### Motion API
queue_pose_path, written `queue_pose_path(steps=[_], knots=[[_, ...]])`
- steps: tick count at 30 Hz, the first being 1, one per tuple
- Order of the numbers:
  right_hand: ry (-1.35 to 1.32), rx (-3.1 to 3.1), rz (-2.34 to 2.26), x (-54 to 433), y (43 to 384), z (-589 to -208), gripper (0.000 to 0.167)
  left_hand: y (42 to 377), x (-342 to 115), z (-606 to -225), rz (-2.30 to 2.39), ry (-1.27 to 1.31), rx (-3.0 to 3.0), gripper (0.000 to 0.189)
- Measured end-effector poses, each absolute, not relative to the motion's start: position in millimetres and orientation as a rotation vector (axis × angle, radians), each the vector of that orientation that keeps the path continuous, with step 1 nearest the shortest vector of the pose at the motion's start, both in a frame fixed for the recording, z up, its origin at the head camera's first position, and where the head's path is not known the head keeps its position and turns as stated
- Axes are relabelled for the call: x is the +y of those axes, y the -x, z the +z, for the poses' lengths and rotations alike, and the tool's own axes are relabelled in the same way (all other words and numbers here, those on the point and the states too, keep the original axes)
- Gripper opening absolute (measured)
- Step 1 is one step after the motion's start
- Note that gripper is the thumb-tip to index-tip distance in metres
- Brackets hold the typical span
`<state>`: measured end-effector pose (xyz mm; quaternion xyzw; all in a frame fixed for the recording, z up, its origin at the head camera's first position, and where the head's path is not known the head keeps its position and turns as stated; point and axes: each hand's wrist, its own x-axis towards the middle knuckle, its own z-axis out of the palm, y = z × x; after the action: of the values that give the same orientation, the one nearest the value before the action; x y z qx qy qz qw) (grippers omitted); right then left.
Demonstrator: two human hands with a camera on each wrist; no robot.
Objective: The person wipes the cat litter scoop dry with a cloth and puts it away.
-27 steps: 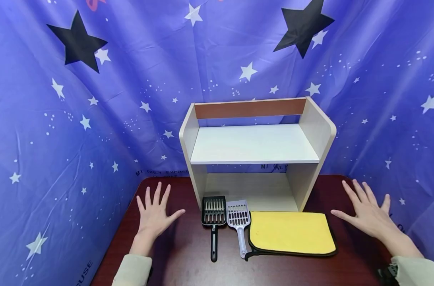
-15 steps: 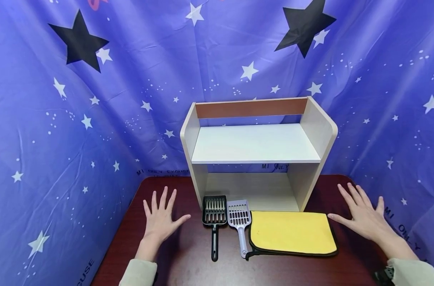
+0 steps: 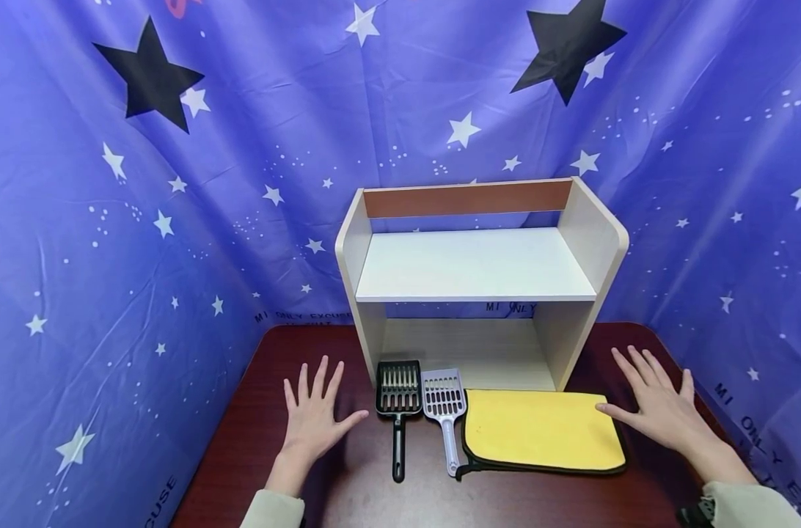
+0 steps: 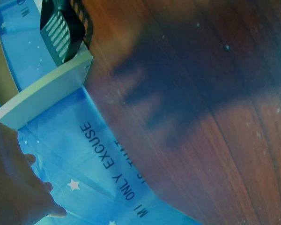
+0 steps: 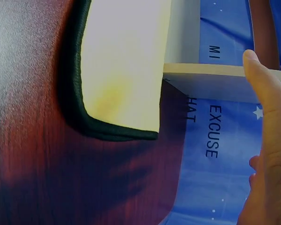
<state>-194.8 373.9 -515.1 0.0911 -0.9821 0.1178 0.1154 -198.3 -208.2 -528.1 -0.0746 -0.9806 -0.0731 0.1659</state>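
Observation:
My left hand (image 3: 315, 422) is spread above the table, fingers straight, holding nothing, to the left of a black slotted litter scoop (image 3: 399, 400). Beside that scoop lies a pale lilac litter scoop (image 3: 445, 403), its handle towards me. A folded yellow cloth (image 3: 542, 429) with black edging lies to the right of both. My right hand (image 3: 661, 407) is likewise spread and holds nothing, its thumb tip overlapping the cloth's right edge in the head view. In the right wrist view the cloth (image 5: 124, 70) shows a rounded, black-edged corner. The black scoop (image 4: 61, 35) shows in the left wrist view.
A two-tier shelf unit (image 3: 476, 264) with a white upper board stands at the back of the dark red wooden table (image 3: 348, 491). The scoop heads reach the front of its lower board. Blue star-patterned curtains (image 3: 242, 242) hang behind and along both sides.
Both hands have moved inwards, the left to the right and the right to the left, and slightly nearer to me. The scoops and cloth have stayed in place.

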Motion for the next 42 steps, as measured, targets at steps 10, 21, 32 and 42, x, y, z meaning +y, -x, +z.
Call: queue_pose_path(steps=[10, 21, 32, 42], knots=[[-0.299, -2.889, 0.387, 364.2, 193.9, -527.0, 0.111, 189.5, -194.9, -539.7, -0.136, 0.253, -2.758, 0.102], [-0.337, -2.875, 0.448, 356.1, 194.6, -536.6, 0.106, 180.7, -175.3, -551.2, -0.117, 0.321, -2.751, 0.103], [-0.443, -2.76, 0.43, 344.2, 192.9, -547.5, 0.077, 172.4, -147.9, -552.9, -0.178, 0.394, -2.805, 0.101], [-0.556, -2.589, 0.378, 318.1, 197.4, -561.2, 0.048, 167.7, -113.3, -556.3, -0.227, 0.473, -2.79, 0.097]])
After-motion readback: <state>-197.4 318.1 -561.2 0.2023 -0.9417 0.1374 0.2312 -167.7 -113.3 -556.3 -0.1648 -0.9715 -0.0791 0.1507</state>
